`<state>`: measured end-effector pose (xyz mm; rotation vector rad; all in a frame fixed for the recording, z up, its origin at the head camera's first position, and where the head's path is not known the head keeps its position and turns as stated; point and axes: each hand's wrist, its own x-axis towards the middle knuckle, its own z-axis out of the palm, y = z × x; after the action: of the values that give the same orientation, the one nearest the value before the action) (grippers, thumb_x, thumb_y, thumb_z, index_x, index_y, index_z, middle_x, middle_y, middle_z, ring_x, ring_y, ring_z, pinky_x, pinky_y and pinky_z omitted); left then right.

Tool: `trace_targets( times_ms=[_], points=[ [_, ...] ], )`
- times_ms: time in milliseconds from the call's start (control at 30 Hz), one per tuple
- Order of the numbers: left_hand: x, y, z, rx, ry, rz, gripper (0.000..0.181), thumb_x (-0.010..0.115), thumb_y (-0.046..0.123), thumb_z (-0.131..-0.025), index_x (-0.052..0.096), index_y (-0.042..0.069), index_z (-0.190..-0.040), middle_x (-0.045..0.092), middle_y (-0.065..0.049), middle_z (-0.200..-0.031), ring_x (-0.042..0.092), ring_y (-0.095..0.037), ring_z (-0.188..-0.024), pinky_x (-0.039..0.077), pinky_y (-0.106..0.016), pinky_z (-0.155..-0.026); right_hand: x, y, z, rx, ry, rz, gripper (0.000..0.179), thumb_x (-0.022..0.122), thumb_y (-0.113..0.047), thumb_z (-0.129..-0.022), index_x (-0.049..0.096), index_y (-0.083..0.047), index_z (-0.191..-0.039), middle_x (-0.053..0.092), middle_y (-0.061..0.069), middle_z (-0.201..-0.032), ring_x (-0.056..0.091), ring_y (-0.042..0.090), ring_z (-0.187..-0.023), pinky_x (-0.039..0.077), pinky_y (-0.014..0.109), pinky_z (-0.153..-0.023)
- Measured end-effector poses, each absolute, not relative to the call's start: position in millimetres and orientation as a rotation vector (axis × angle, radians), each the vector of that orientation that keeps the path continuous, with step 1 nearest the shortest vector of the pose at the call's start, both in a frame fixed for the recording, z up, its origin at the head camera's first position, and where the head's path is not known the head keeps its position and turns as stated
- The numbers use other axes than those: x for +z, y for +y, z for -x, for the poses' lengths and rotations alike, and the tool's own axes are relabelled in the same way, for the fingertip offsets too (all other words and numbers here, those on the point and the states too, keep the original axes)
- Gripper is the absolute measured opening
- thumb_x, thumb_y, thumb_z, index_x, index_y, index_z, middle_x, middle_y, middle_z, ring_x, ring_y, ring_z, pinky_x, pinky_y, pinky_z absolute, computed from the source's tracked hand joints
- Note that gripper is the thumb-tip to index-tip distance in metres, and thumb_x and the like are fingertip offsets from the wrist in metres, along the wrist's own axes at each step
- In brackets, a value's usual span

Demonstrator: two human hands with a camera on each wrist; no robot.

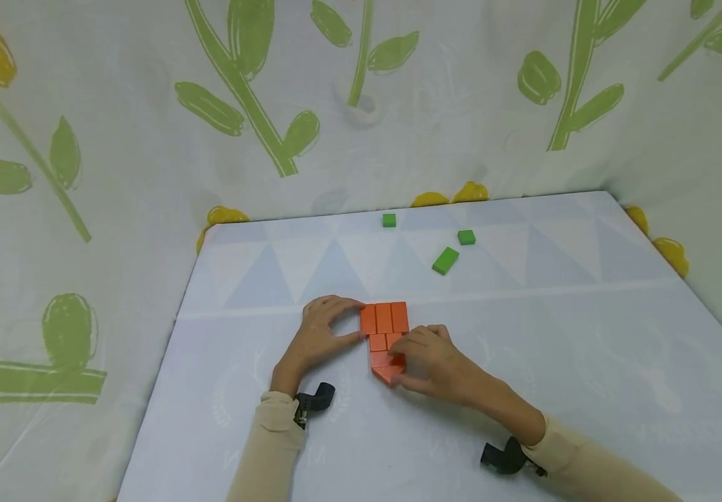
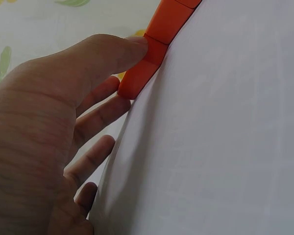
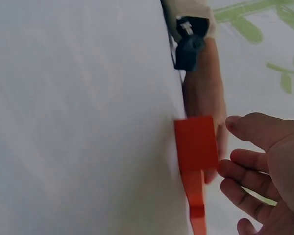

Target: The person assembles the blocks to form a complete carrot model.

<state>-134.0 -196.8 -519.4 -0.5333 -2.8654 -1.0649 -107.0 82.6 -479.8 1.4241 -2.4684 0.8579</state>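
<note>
Several orange wooden blocks lie together on the table, with a slanted-end block at the near end. At the upper left of this group my left hand holds the corner block between thumb and forefinger, the other fingers spread loosely. My right hand is over the right side of the lower blocks, its fingertips overlapping them in the head view. From the right wrist, its thumb and fingers stand apart beside a red-orange block, with nothing between them.
Toward the far side of the table lie a small green block, another green block and a longer green block. A white cloth printed with plants hangs behind and around the table. Black wrist cameras sit on both wrists.
</note>
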Motion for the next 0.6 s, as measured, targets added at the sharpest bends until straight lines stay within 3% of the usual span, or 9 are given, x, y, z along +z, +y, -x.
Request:
trace_targets(
  times_ms=[333, 600],
  points=[
    [-519, -197, 134, -1.064, -2.872, 0.528, 0.052, 0.073, 0.055, -0.086, 0.062, 0.034, -0.132, 0.058, 0.015, -0.133, 0.040, -0.017, -0.133, 0.017, -0.048, -0.115, -456, 114, 180, 0.807, -2.645, -1.192, 0.036, 0.081, -0.012, -0.084, 0.068, -0.007, -0.116, 0.068, 0.003, -0.111, 0.056, 0.024, -0.112, 0.033, 0.046, -0.090],
    [-520, -199, 134, -1.056, -2.873, 0.547, 0.051, 0.074, 0.053, -0.086, 0.062, 0.034, -0.132, 0.059, 0.017, -0.131, 0.040, -0.016, -0.132, 0.018, -0.047, -0.114, -456, 143, 253, 0.668, -2.914, -0.989, 0.044, 0.067, -0.001, -0.089, 0.059, -0.005, -0.133, 0.059, 0.013, -0.134, 0.040, 0.036, -0.129, 0.029, 0.057, -0.093]
  ],
)
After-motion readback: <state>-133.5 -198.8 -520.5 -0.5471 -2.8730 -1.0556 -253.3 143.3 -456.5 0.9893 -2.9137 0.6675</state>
